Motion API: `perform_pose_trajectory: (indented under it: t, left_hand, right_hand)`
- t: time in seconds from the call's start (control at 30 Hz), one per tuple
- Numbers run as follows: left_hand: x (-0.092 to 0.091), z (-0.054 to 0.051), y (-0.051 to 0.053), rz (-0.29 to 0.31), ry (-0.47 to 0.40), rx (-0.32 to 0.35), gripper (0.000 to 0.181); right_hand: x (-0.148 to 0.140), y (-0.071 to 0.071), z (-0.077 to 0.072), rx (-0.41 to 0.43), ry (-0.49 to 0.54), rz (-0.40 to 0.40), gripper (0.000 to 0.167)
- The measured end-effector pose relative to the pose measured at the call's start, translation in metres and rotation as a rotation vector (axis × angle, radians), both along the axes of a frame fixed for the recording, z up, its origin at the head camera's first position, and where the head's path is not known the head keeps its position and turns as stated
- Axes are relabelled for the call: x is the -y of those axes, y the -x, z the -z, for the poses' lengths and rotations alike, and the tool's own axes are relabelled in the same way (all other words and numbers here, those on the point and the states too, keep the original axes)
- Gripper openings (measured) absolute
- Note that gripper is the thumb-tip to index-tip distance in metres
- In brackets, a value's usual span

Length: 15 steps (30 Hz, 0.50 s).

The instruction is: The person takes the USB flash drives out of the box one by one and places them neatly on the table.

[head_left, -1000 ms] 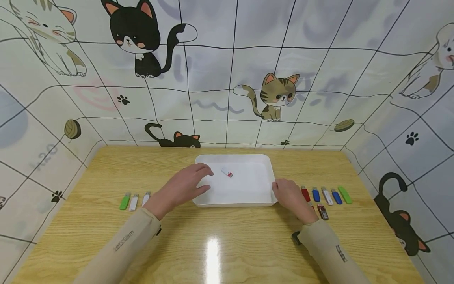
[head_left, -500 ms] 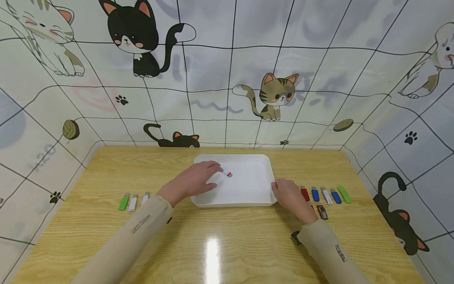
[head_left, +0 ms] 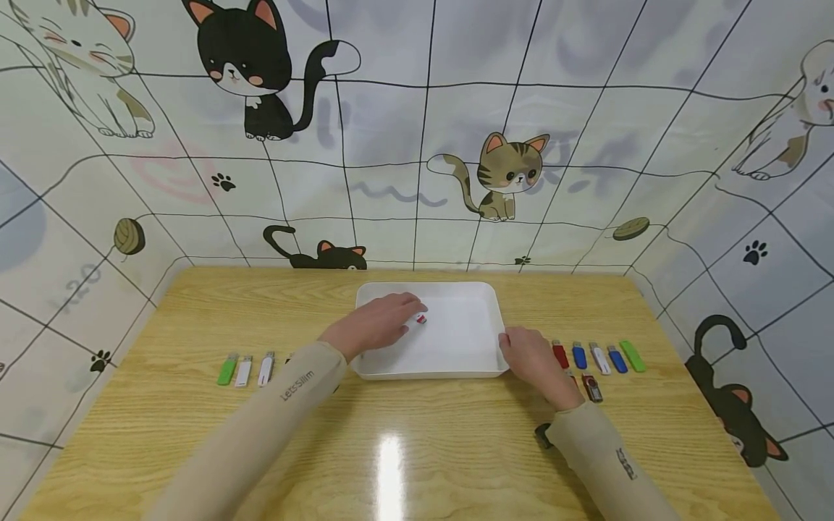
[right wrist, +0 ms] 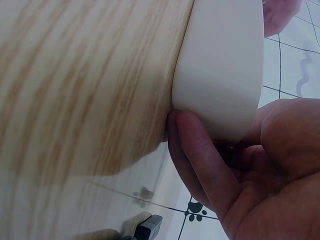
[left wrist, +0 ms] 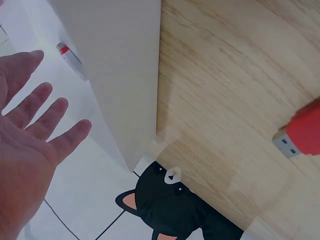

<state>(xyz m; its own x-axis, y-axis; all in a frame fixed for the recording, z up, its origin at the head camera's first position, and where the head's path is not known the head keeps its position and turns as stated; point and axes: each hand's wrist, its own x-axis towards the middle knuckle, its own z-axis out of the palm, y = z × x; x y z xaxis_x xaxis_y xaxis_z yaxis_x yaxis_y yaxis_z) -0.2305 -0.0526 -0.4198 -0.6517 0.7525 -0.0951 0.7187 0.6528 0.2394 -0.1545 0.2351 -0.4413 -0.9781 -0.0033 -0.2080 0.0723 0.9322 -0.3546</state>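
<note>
A white tray (head_left: 456,347) sits near the back of the wooden table. In it lies a white USB stick with a red end (head_left: 421,319), partly covered in the head view by my left hand (head_left: 373,324). The left wrist view shows this same USB stick (left wrist: 74,62) just past the tray wall, apart from the loosely spread fingers (left wrist: 42,97). My right hand (head_left: 536,364) grips the tray's right side. Its curled fingers (right wrist: 200,145) reach under the tray wall (right wrist: 220,65) in the right wrist view, with the thumb at the rim.
To the left stand a green USB stick (head_left: 226,370) and white ones (head_left: 244,372); a red one (left wrist: 307,130) shows in the left wrist view. Several more lie right of the tray, including blue (head_left: 579,356), green (head_left: 632,356) and dark red (head_left: 592,388). A cat-printed backdrop (head_left: 391,195) encloses the table.
My left hand has moved rightward over the tray until it partly covers the white-and-red USB stick. My right hand keeps its grip on the tray, which stays in place.
</note>
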Motion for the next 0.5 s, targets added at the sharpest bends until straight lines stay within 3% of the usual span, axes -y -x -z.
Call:
perform_pose_trajectory:
  t: [0.5]
  left_hand:
    - [-0.020,0.010,0.011,-0.017,0.046,-0.011,0.040]
  right_hand:
    - [0.000,0.001,0.001,-0.048,-0.003,-0.028,0.030]
